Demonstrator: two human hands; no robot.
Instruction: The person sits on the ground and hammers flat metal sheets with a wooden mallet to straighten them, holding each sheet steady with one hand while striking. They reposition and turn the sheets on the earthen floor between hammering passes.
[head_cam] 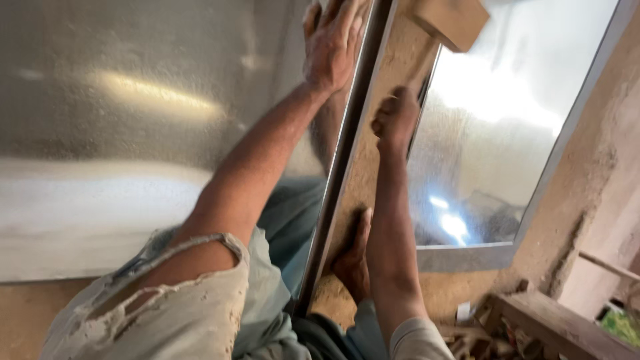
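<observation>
My left hand (330, 40) lies flat, fingers spread, on a large shiny metal sheet (133, 120), right beside a dark metal strip (347, 153) along the sheet's edge. My right hand (395, 117) is curled into a fist on a dusty wooden board (377, 167), at the left edge of a second shiny sheet (493, 133). Whether the fist holds anything is hidden. Lower on the board, a dark hand or foot (353, 257) presses down; I cannot tell whose it is.
A wooden block (453, 20) rests at the top, over the board and the second sheet. A pale frame (467, 257) borders that sheet below and at right. A wooden bench edge (560, 327) with small clutter stands at the bottom right, by a rough wall (600, 167).
</observation>
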